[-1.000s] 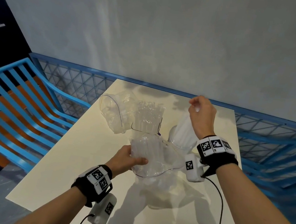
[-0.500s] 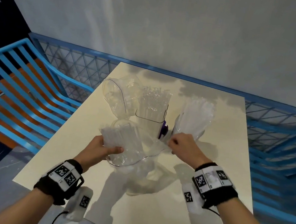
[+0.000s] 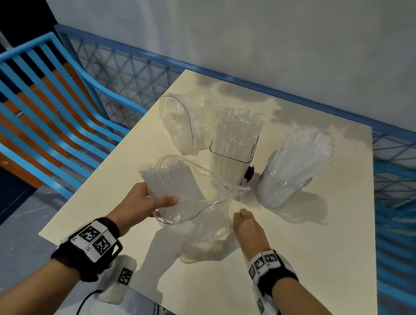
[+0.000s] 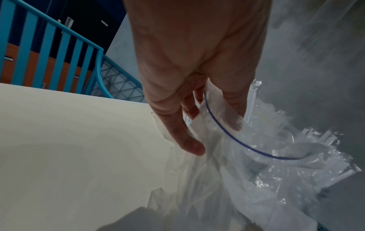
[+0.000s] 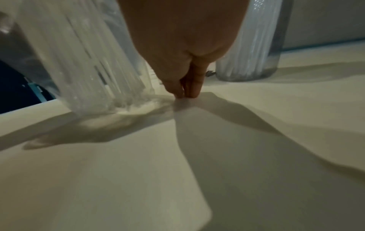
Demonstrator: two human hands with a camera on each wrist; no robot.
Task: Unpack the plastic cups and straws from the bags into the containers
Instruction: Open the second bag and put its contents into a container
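Note:
My left hand (image 3: pixel 153 200) grips a clear zip bag of straws (image 3: pixel 178 190) by its upper part, thumb across the front; the bag stands on the cream table (image 3: pixel 292 274). In the left wrist view the left hand's fingers (image 4: pixel 189 140) curl round the bag (image 4: pixel 266 156) at its blue zip line. My right hand (image 3: pixel 243 220) points down beside the bag's foot. In the right wrist view its fingertips (image 5: pixel 185 92) are pinched together at the bag's (image 5: pixel 88 70) crumpled bottom edge on the table. A round clear container (image 3: pixel 280 190) and a square one (image 3: pixel 231 150) both hold straws.
Another clear bag (image 3: pixel 179 124) with cups lies at the back left of the table. A small purple piece (image 3: pixel 249 172) sits by the square container. Blue railing (image 3: pixel 74 118) runs along the table's left and back; the near right of the table is bare.
My right hand left the straws in the round container, went to the bag's rim, then dropped to the bag's bottom edge. The left hand kept its hold on the bag.

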